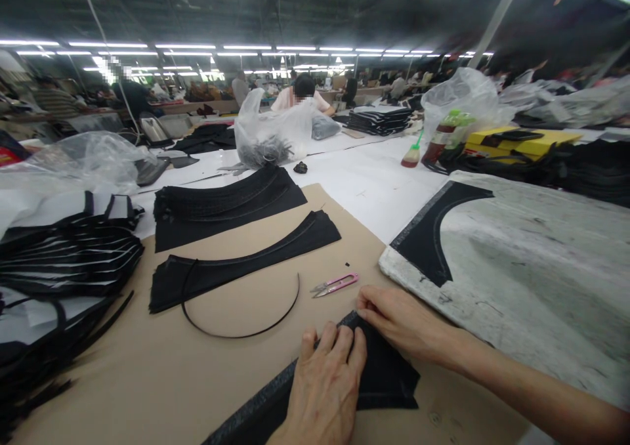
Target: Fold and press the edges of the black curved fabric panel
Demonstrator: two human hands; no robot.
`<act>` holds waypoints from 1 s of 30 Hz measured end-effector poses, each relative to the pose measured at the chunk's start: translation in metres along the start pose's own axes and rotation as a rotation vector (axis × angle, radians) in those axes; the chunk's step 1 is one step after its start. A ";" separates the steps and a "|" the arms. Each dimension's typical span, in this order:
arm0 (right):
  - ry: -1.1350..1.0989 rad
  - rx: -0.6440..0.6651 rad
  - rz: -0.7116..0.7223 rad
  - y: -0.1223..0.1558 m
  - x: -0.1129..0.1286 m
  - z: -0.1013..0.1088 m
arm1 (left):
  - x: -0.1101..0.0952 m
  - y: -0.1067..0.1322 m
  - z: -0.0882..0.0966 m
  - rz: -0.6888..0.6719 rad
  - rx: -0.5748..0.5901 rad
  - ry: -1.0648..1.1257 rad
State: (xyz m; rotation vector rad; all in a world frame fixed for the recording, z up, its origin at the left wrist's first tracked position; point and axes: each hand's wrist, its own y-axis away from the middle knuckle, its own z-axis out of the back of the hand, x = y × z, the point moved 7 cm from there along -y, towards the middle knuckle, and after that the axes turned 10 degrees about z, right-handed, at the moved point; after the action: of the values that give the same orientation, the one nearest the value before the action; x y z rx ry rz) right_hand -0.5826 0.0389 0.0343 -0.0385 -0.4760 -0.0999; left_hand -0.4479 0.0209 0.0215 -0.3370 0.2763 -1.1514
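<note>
A dark fabric piece (386, 373) with a greyish band along its upper edge lies on the brown board in front of me. My left hand (325, 382) rests palm down on it, fingers bent and slightly apart near that edge; its thumb is hidden. At the upper corner, my right hand (388, 314) pinches the fabric edge between thumb and fingers. Just beyond lie pink-handled thread snips (335, 285). A thin black strip (241, 335) curves across the board, one end on a curved dark fabric piece (246, 258). Farther back sits another dark fabric stack (226, 202).
Black and white strips (69, 254) are heaped at left. On the right, a pale pad (531, 268) bears a curved dark piece (428, 225). Plastic bags (275, 133), a small red bottle (411, 155) and a yellow box (522, 144) stand behind. A person (302, 94) sits across the table.
</note>
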 end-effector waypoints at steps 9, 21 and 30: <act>0.072 -0.047 0.040 -0.001 0.002 -0.004 | -0.002 -0.002 0.002 -0.008 -0.038 -0.035; -0.062 -0.102 0.080 0.005 -0.002 0.004 | -0.004 0.002 0.004 -0.022 -0.088 -0.086; -0.101 -0.145 -0.010 0.005 -0.007 -0.005 | -0.005 0.005 0.001 -0.012 -0.136 -0.120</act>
State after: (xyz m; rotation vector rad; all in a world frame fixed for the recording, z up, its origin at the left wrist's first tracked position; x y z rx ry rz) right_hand -0.5865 0.0442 0.0266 -0.1836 -0.5698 -0.1429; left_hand -0.4451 0.0271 0.0202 -0.5266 0.2480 -1.1220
